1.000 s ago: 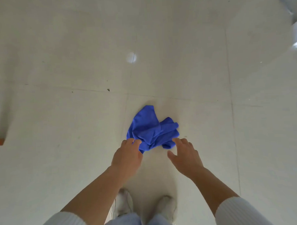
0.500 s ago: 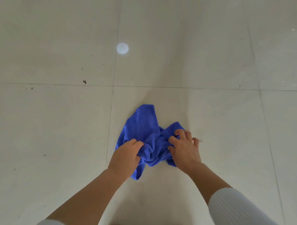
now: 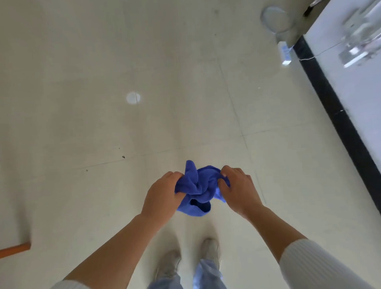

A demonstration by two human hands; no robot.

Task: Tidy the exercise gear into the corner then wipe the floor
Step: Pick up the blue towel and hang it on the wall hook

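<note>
Pale floor tiles (image 3: 97, 126) fill most of the frame, with a round spot of reflected light (image 3: 133, 98) left of centre and a small dark speck (image 3: 123, 157) on a tile joint below it. An orange bar (image 3: 12, 250) pokes in from the lower left edge, well apart from everything else. Down the right side runs a black strip (image 3: 341, 124), and beyond it lies a pale glossy surface (image 3: 357, 93) showing blurred shapes. In the upper right, near the top of that strip, sits a round clear thing (image 3: 276, 20) that may be a container; it is too blurred to tell what it is or what it holds. Just below it lies a small white and blue thing (image 3: 285, 55). At the bottom centre are two light shoes (image 3: 168, 263) and blue trouser legs (image 3: 165, 287). The blue cloth (image 3: 200, 187) is in the lower middle of the frame, bunched up and held above the floor in front of the person. The left hand (image 3: 160, 196) grips its left side with curled fingers, the right hand (image 3: 239, 190) pinches its right side, and a loose fold hangs down between them.
</note>
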